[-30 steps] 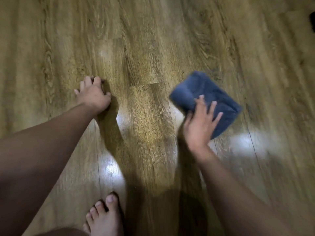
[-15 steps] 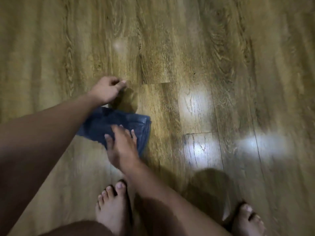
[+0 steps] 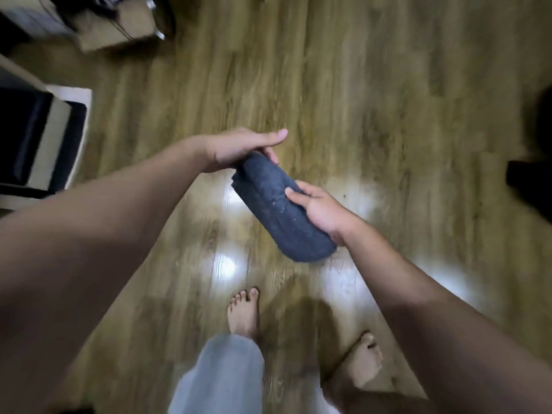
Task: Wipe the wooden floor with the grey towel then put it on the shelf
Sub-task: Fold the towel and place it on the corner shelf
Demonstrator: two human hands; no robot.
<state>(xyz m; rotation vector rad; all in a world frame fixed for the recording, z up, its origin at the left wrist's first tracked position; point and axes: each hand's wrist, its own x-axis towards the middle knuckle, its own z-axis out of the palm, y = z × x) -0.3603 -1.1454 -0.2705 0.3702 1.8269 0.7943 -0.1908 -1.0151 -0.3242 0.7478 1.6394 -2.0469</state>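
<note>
The grey towel (image 3: 277,209) is bunched into a long roll and held up in the air above the wooden floor (image 3: 373,85). My left hand (image 3: 242,147) grips its upper left end, thumb stretched out over it. My right hand (image 3: 321,209) holds the lower right part, fingers pressed on the cloth. Both my bare feet stand on the floor below the towel. No shelf can be told apart for certain in this blurred view.
A white and black piece of furniture (image 3: 44,138) stands at the left edge. A cardboard box (image 3: 116,28) with cables lies at the top left. Something dark (image 3: 531,180) sits at the right edge. Bright light patches shine on the boards.
The towel has left the floor, where my right hand alone pressed it. Both hands now hold it in the air. The view has risen, so furniture shows at the left.
</note>
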